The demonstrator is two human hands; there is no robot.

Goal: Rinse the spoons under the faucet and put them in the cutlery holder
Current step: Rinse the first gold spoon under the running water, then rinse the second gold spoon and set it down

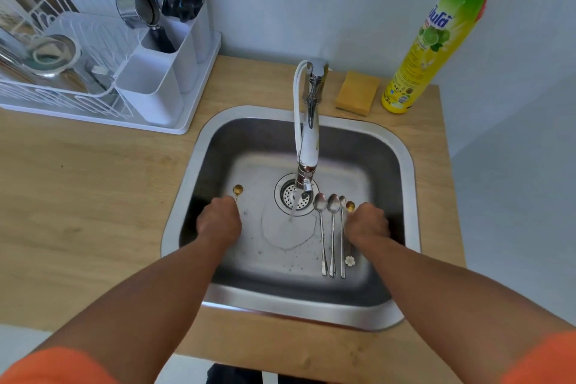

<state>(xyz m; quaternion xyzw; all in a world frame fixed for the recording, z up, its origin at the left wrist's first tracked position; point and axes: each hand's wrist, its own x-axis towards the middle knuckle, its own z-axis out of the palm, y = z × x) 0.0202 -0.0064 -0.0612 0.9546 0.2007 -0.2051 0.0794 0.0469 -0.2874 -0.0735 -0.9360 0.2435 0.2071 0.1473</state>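
Water runs from the faucet (307, 140) into the steel sink (187, 184). My left hand (219, 221) is closed around the handle of a small gold spoon (237, 189), whose bowl sticks out above my knuckles, left of the drain. Three silver spoons (332, 227) lie side by side on the sink floor right of the drain. Beside them lies a gold spoon (350, 206) with a white flower end (349, 261); my right hand (369, 221) is closed over its handle. The white cutlery holder (156, 84) stands at the back left with forks and spoons in its far compartments.
A white dish rack (62, 72) with metal strainers sits left of the cutlery holder. A yellow sponge (357, 92) and a green-capped dish soap bottle (436, 40) stand behind the sink on the wooden counter (87, 196). The drain (294, 195) lies under the water stream.
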